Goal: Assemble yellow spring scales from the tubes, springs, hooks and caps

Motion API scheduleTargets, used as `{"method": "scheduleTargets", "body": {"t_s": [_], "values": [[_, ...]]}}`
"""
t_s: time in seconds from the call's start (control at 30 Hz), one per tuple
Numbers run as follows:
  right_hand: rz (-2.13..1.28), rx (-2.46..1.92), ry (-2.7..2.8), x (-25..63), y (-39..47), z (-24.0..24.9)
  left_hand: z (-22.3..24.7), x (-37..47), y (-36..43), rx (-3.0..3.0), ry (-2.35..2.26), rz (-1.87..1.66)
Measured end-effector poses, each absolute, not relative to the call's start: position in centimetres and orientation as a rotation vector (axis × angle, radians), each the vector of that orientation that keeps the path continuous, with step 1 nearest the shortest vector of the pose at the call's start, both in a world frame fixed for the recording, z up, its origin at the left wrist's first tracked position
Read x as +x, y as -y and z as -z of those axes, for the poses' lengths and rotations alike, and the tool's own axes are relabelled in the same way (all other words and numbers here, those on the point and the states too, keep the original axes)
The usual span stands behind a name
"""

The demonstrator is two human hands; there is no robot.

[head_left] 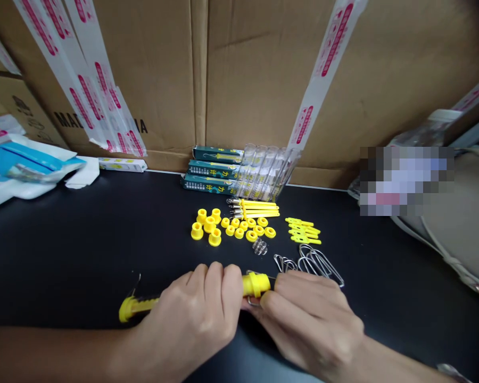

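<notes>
A spring scale (139,307) with a clear tube and yellow ends lies crosswise in front of me. My left hand (207,306) is wrapped round the middle of its tube, hiding that part. A thin metal hook (137,284) stands out at the left end. At the right end, the yellow cap (256,284) shows between my hands, with bent metal wire beside it. My right hand (315,314) is closed against this wire, its fingertips mostly hidden. Just beyond it lie several metal wire loops (319,261).
Yellow collars (209,224), small rings (251,235), springs (259,246), yellow rods with metal ends (261,209) and flat yellow pieces (303,230) lie behind my hands. Clear tubes (259,170) lean on green boxes (209,183) by a cardboard wall. A bag (459,213) stands right.
</notes>
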State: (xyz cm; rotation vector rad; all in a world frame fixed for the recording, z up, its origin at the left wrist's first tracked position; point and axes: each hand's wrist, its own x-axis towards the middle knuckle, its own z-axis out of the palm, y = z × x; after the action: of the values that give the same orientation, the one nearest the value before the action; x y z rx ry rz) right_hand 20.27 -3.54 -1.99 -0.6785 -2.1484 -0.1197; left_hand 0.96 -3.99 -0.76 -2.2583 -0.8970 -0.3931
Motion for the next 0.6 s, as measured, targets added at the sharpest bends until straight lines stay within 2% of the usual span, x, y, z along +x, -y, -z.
{"method": "scheduleTargets", "body": {"t_s": [0.37, 0.6], "values": [[-0.034, -0.72, 2.133, 19.8, 3.4, 1.3, 0.4, 1.1, 4.2, -2.292, 0.895, 0.38], [0.203, -0.713, 2.219, 20.3, 5.2, 0.3, 0.7, 1.0, 3.3, -2.387, 1.042, 0.228]]}}
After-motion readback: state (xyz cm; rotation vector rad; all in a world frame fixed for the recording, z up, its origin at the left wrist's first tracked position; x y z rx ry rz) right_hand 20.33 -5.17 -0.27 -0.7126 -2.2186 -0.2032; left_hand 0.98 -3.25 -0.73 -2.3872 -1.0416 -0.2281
